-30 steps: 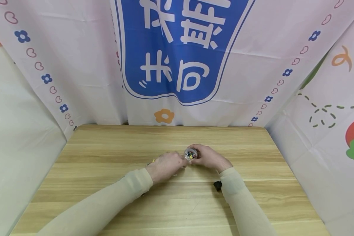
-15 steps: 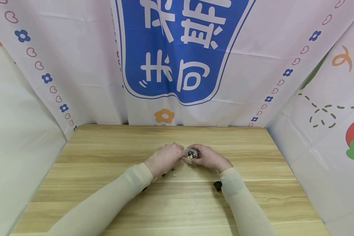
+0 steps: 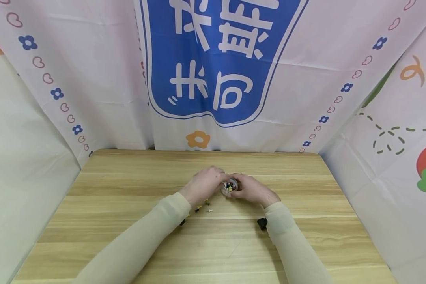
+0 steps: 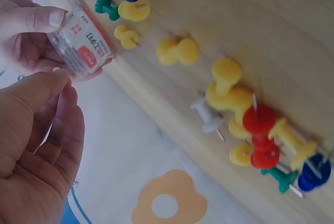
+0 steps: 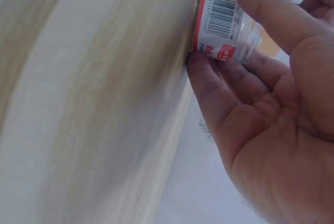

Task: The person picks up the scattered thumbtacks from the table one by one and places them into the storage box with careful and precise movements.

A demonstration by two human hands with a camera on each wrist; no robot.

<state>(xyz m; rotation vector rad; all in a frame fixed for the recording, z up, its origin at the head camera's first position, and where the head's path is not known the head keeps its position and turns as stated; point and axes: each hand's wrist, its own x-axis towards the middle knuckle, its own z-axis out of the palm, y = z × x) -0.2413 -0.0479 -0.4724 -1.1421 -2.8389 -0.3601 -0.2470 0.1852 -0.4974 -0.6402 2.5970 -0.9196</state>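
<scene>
My right hand (image 3: 252,189) grips a small clear plastic jar (image 5: 222,23) with a red and white label, its base against the table. Coloured push pins (image 3: 229,186) show through its open mouth in the head view. My left hand (image 3: 206,182) is at the jar's rim, its fingertips over the mouth. In the left wrist view, the thumb and fingers pinch a small white push pin (image 4: 56,69), mostly hidden by the fingertips. Several loose pins lie on the table near my left wrist, among them a white pin (image 4: 206,115) and a red pin (image 4: 261,135).
The wooden table (image 3: 287,244) reaches back to a printed white curtain (image 3: 103,98). Small black objects show beside both sleeves, one black piece (image 3: 262,224) at the right forearm. The loose pins' metal points stick out in various directions.
My left hand has moved up and right from beside the jar to over its mouth, uncovering loose pins on the table. My right hand and the jar stay in place.
</scene>
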